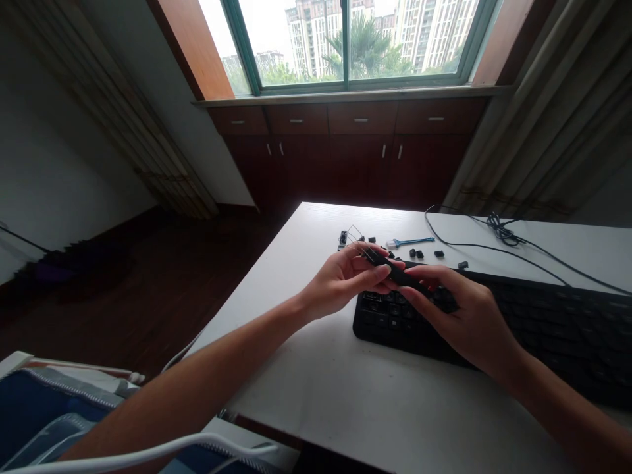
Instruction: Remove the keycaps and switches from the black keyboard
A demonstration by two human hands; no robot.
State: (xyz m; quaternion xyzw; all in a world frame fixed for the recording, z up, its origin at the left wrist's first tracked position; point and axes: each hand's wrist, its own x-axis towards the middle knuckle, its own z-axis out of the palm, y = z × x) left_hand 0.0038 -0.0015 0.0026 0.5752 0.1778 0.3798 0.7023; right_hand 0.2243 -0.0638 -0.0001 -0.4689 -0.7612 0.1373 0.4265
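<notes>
Both hands are on a black keycap puller (405, 276) with thin wire loops at its far left end. My left hand (348, 276) is closed around the wire end, its thumb lying along the handle. The handle's near right end is pinched between the thumb and fingers of my right hand (461, 313). Whether a keycap sits in the wires cannot be made out. Below the hands lies a black keyboard (538, 329), its left part partly covered by them. Some key positions near its left end look bare.
Several loose black keycaps (439, 254) lie behind the keyboard. Among them is a small blue brush (413, 241) with pale bristles. A black cable (498, 230) is bundled at the back right. The white table (296, 382) has its left edge beside my left forearm.
</notes>
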